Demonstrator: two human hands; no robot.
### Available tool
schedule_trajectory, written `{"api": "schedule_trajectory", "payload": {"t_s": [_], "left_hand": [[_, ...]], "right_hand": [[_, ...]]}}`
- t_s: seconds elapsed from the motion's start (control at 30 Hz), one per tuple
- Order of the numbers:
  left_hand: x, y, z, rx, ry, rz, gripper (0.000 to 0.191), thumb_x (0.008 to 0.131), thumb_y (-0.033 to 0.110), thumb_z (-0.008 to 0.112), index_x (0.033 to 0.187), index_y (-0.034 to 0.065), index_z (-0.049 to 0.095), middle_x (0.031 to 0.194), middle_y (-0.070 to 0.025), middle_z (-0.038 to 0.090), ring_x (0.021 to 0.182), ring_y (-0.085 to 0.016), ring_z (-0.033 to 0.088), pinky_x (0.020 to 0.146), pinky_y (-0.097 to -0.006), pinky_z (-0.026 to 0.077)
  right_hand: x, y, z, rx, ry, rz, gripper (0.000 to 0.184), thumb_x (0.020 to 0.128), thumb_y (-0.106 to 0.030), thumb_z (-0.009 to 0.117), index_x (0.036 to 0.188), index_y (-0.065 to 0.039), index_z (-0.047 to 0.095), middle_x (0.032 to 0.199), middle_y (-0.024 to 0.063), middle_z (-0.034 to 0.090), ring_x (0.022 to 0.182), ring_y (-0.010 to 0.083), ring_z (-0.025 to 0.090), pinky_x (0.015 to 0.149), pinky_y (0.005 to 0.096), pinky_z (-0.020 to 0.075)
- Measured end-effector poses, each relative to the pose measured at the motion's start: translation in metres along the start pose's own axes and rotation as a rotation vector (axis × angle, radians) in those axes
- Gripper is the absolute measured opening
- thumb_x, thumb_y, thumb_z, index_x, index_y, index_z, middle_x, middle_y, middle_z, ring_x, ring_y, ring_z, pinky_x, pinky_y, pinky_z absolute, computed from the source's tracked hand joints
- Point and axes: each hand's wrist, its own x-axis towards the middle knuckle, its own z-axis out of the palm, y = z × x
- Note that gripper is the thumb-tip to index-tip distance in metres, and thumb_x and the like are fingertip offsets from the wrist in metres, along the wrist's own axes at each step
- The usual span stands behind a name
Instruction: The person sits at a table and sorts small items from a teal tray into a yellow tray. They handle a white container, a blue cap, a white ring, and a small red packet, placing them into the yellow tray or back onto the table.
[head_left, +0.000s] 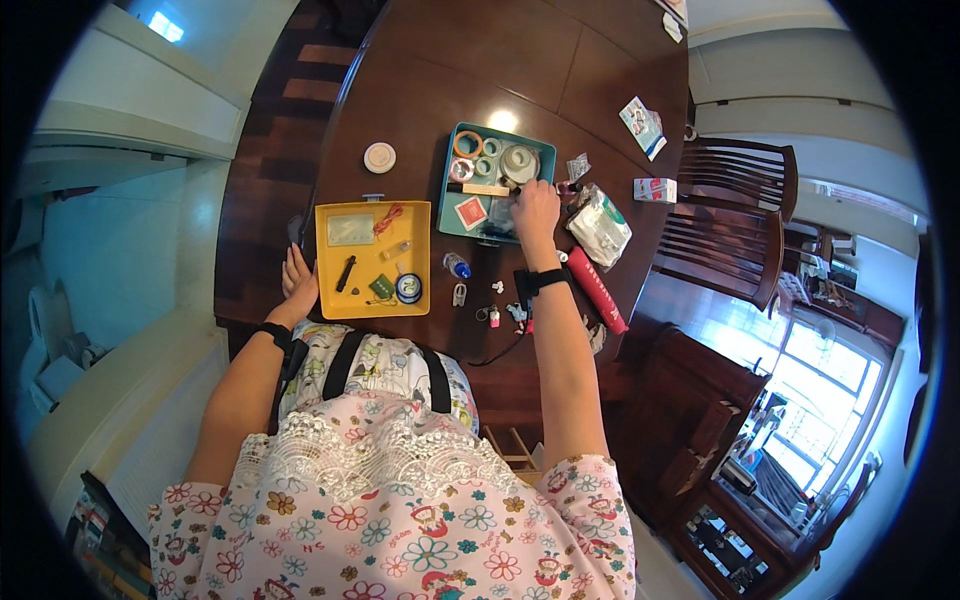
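Observation:
My left hand (300, 283) rests at the table's near-left edge, fingers extended, against the left wall of a yellow plastic tray (330, 259). In that tray lie a clear flat sheet (350, 229), a red cord (388, 219), a small clear bottle (396, 250), a black stick-shaped item (346, 274), a green packet (382, 286) and a round blue-rimmed item (409, 288). My right hand (537, 214) reaches over the right side of a teal box (445, 196), its fingertips partly hidden. That box holds several tape rolls (517, 161), a cream-coloured narrow box (484, 190) and a red-and-white square packet (471, 213).
Right of the teal box lie a white plastic pack (602, 226), a red cylindrical pouch (598, 291) and a small carton (655, 190). Nearer me are a blue-capped bottle (457, 265), nail clippers (459, 294) and a keyring (493, 316). A round lid (379, 157) lies behind the yellow tray.

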Motion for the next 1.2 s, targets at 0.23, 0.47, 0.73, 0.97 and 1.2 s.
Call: {"api": "schedule_trajectory", "payload": {"t_s": [0.23, 0.47, 0.73, 0.97, 1.2], "left_hand": [[-0.009, 0.010, -0.008, -0.109, 0.029, -0.045, 0.088, 0.092, 0.069, 0.029, 0.152, 0.0187, -0.010, 0.159, -0.0084, -0.006, 0.145, -0.037, -0.003, 0.115, -0.0515, 0.006], [-0.028, 0.039, -0.047, -0.208, -0.059, -0.111, 0.079, 0.094, 0.062, 0.026, 0.152, 0.0176, -0.004, 0.158, -0.0122, -0.011, 0.144, -0.038, -0.004, 0.115, -0.0512, 0.006], [-0.020, 0.032, -0.041, -0.164, -0.008, -0.081, 0.088, 0.091, 0.072, 0.025, 0.152, 0.0191, -0.011, 0.159, -0.0074, -0.009, 0.145, -0.035, -0.004, 0.115, -0.0510, 0.005], [-0.010, 0.009, -0.016, -0.167, 0.021, -0.021, 0.086, 0.092, 0.070, 0.025, 0.152, 0.0184, -0.011, 0.159, -0.0076, -0.008, 0.145, -0.034, -0.004, 0.115, -0.0507, 0.005], [-0.004, 0.004, -0.007, -0.073, 0.020, -0.004, 0.087, 0.093, 0.068, 0.027, 0.152, 0.0178, -0.012, 0.159, -0.0098, -0.009, 0.145, -0.037, -0.003, 0.115, -0.0501, 0.005]], "right_hand": [[-0.025, 0.028, -0.050, 0.869, 0.277, 0.366, 0.027, 0.072, -0.013, 0.072, 0.094, 0.001, 0.066, 0.085, 0.0166, 0.067, 0.073, 0.0274, 0.066, 0.071, 0.0364, 0.0517], [-0.045, 0.050, -0.051, 0.440, 0.199, 0.407, 0.017, 0.066, -0.009, 0.069, 0.077, 0.003, 0.065, 0.074, 0.0224, 0.066, 0.072, 0.0402, 0.065, 0.068, 0.0459, 0.0506], [-0.038, 0.057, -0.014, 0.466, 0.129, 0.448, 0.016, 0.067, -0.009, 0.068, 0.078, 0.003, 0.067, 0.075, 0.0228, 0.066, 0.074, 0.0397, 0.066, 0.071, 0.0452, 0.0517], [-0.047, 0.041, -0.049, 0.334, 0.218, 0.360, 0.023, 0.071, -0.003, 0.063, 0.093, 0.003, 0.066, 0.086, 0.0210, 0.066, 0.084, 0.0385, 0.063, 0.078, 0.0445, 0.0491], [-0.018, -0.023, -0.034, 0.454, 0.164, -0.135, 0.024, 0.073, 0.004, 0.056, 0.094, -0.001, 0.066, 0.097, 0.0175, 0.062, 0.097, 0.0352, 0.055, 0.087, 0.0413, 0.0462]]}}
